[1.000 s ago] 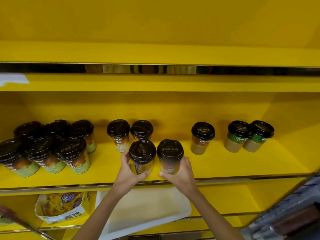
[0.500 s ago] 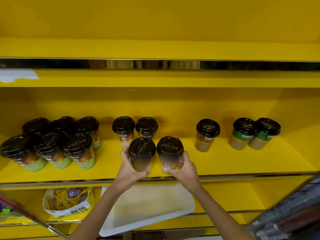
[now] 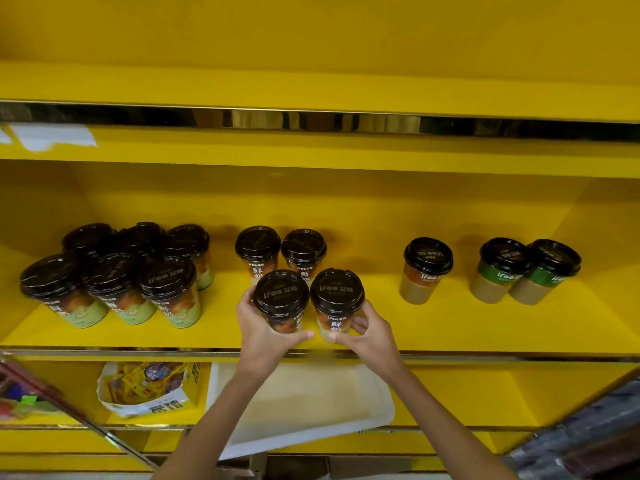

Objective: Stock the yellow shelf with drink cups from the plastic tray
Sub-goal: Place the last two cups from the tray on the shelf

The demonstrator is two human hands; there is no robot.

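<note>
Left hand [image 3: 258, 332] wrapped around dark cup [image 3: 281, 301], right hand [image 3: 372, 336] cradling pale cup [image 3: 336, 303]

Back cups [image 3: 138, 237] in left cluster mostly hidden; bottom-left items [image 3: 20, 400] blurred, cut off.

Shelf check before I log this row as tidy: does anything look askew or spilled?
No spill shows. The single tan cup has its lid print upside down compared with the two cups in the left hand and right hand.
</note>
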